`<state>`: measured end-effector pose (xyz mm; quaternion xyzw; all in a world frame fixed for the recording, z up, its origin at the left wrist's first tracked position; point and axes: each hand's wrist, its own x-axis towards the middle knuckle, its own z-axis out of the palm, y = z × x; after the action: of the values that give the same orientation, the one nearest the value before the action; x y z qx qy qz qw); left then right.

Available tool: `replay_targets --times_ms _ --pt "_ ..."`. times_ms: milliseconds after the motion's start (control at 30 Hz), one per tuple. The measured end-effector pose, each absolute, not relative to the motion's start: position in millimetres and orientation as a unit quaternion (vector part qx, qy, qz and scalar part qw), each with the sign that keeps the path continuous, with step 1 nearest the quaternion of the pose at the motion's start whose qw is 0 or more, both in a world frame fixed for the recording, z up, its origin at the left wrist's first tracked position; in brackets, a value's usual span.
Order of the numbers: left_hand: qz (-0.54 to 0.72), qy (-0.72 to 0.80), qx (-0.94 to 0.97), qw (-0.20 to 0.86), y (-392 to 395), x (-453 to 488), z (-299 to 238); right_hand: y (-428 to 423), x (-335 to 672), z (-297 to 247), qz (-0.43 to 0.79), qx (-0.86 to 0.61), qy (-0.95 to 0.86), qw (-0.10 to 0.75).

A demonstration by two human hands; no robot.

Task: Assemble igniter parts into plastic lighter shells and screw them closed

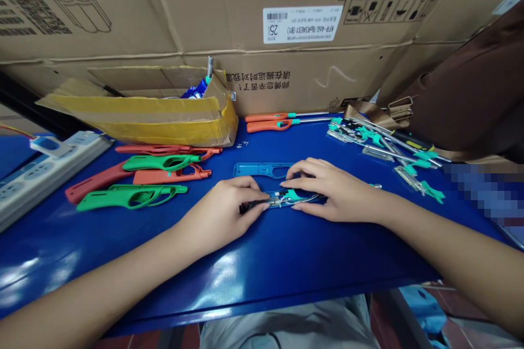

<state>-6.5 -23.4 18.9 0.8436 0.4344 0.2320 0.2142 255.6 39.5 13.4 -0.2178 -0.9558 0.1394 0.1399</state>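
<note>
Near the middle of the blue table [262,262] lies a partly assembled utility lighter [291,195], showing a teal trigger, thin wires and a metal rod. My left hand [229,204] is closed, with thumb and fingers pinching a dark part [248,206] at the lighter's left end. From the other side my right hand [331,191] grips the lighter around its trigger area, fingers above and thumb below. Its palm hides much of the right end. Just behind, a blue lighter shell half [245,169] lies flat, its right end partly covered by my right fingers.
Green shells [131,196] and red shells [98,181] lie at left beside a power strip [45,172]. A taped cardboard box [164,120] stands behind them. Orange lighters [268,126] lie at the back; several lighter inner parts [380,142] are heaped at right.
</note>
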Motion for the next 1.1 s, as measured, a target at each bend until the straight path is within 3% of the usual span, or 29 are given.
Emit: replay_targets --times_ms 167,433,600,767,1100 --pt "0.224 0.436 0.846 0.211 -21 -10 19 36 258 24 0.106 -0.141 -0.979 0.104" --pt "0.214 0.428 0.853 0.207 -19 -13 19 33 259 28 0.075 -0.148 -0.986 0.031" --pt "0.193 0.441 0.860 0.172 -22 -14 17 36 260 24 0.094 -0.135 -0.981 0.105" --pt "0.194 0.445 0.870 0.087 -23 -14 19 42 265 27 0.111 -0.236 -0.944 0.204" --pt "0.167 0.333 0.927 0.033 -20 -12 11 57 282 42 0.303 -0.277 -0.909 0.067"
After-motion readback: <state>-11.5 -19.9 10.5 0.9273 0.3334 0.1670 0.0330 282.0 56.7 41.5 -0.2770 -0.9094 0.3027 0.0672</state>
